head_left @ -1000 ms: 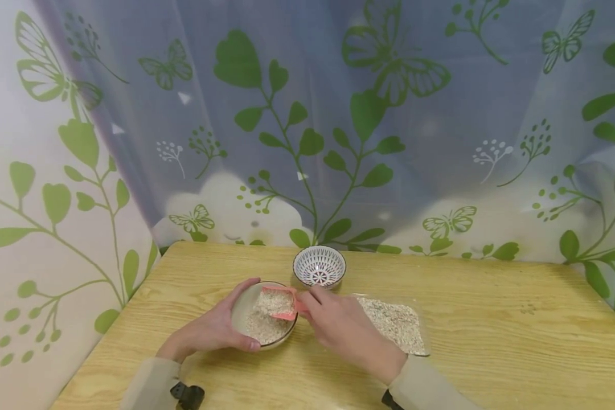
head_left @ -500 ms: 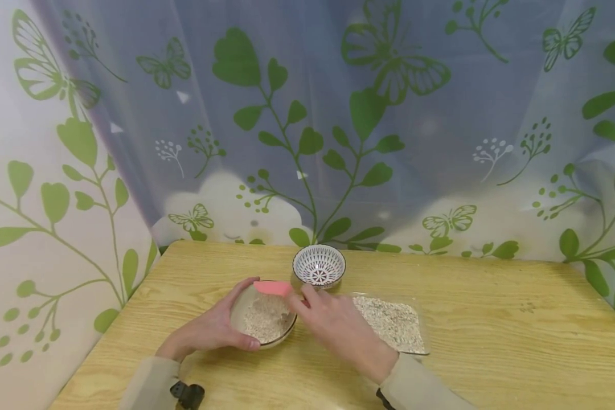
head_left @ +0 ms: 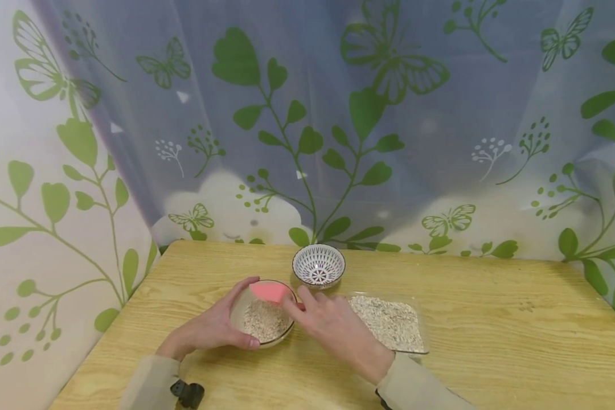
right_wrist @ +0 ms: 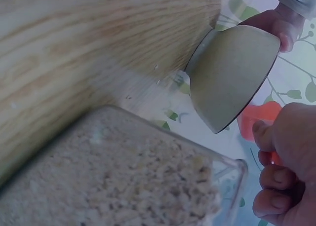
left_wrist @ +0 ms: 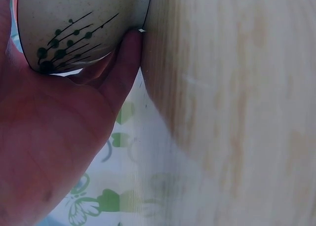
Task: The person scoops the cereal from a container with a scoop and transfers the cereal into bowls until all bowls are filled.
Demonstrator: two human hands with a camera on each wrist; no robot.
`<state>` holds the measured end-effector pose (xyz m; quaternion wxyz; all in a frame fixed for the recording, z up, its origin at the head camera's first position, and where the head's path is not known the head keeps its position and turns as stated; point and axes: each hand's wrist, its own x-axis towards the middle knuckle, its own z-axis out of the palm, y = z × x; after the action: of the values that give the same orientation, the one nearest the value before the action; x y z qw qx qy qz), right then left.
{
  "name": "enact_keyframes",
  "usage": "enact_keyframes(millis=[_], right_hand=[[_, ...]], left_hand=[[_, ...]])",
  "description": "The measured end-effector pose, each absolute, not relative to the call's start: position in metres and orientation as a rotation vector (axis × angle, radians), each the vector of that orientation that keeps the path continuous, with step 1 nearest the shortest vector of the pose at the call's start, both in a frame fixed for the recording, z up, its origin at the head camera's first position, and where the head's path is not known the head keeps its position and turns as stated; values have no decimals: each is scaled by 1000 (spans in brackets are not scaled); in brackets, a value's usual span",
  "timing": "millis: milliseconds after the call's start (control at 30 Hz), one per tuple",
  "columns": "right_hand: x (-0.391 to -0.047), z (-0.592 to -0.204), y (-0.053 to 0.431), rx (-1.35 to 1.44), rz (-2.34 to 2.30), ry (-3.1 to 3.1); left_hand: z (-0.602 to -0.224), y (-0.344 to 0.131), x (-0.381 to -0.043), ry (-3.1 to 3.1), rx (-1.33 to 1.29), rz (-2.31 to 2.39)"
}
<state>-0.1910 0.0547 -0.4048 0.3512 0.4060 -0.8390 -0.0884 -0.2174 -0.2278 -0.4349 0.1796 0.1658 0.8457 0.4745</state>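
Note:
My left hand [head_left: 212, 330] grips a cream bowl [right_wrist: 234, 73] with a dark rim, thumb on the near side and fingers round the far side. Green dotted sprigs decorate its outer wall in the left wrist view. Oat flakes [head_left: 266, 322] lie inside it. My right hand [head_left: 333, 327] holds a pink scoop [head_left: 269, 291] by its handle, fingers curled round it. The scoop is turned over above the far part of the bowl, its underside facing up in the head view. The scoop's hollow is hidden from the head camera.
Right of the bowl, a clear rectangular tray [head_left: 425, 339] holds more oats [head_left: 389, 322], partly behind my right hand. A patterned white bowl [head_left: 319, 262] stands behind, between bowl and tray. The wooden table [head_left: 517, 341] meets a leaf-printed curtain [head_left: 307, 114] at the back.
The scoop, upright with oats in it a second ago, has been tipped over above the bowl and has shifted slightly left. The left hand keeps its hold on the bowl.

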Motion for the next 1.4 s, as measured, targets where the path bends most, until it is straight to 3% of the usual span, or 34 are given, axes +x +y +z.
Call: enact_keyframes(millis=[467, 900, 1400], right_hand=[[-188, -402, 52, 1066, -166, -2213], [-191, -399, 62, 1056, 499, -2552], [-193, -395, 95, 967, 776, -2575]], left_hand=[[-430, -228, -215, 2393, 503, 1335], [-423, -228, -210, 2604, 456, 1088], [-413, -210, -196, 2904, 619, 954]])
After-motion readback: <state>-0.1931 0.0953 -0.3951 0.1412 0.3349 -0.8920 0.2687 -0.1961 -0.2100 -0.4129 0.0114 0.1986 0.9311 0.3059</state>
